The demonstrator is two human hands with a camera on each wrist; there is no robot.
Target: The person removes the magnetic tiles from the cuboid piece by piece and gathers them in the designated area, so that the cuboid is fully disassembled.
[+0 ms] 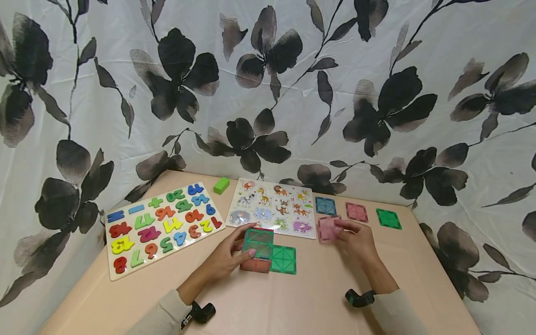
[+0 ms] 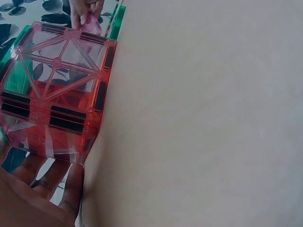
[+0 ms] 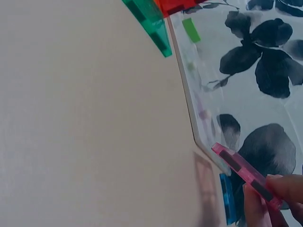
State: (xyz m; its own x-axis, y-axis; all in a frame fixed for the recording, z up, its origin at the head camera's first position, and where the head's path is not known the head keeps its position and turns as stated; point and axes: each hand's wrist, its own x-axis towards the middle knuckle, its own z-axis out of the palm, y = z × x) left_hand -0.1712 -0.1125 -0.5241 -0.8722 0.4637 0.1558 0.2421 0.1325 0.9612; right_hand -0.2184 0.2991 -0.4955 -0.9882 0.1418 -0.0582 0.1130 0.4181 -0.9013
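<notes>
My left hand [image 1: 229, 255] grips a small box of magnetic tiles [image 1: 257, 244], its thumb along the near side and the fingers round the far left. The box has a green top and a red near face. A flat green magnetic tile [image 1: 284, 259] lies against its right side. In the left wrist view, a pink tile face [image 2: 57, 61] and red sides show past the fingers. My right hand [image 1: 357, 235] pinches a pink magnetic tile [image 1: 327, 229] by its right edge, with thumb and fingers. In the right wrist view this tile is tilted above the table, its shadow below.
Loose blue [image 1: 325, 206], pink [image 1: 357, 212] and green [image 1: 389, 218] tiles lie along the back right. An animal puzzle board [image 1: 272, 208] and a number puzzle board [image 1: 142, 204] lie behind and left of the box. A green block [image 1: 221, 185] sits between them. A flowered cloth [image 1: 310, 102] hangs behind the table.
</notes>
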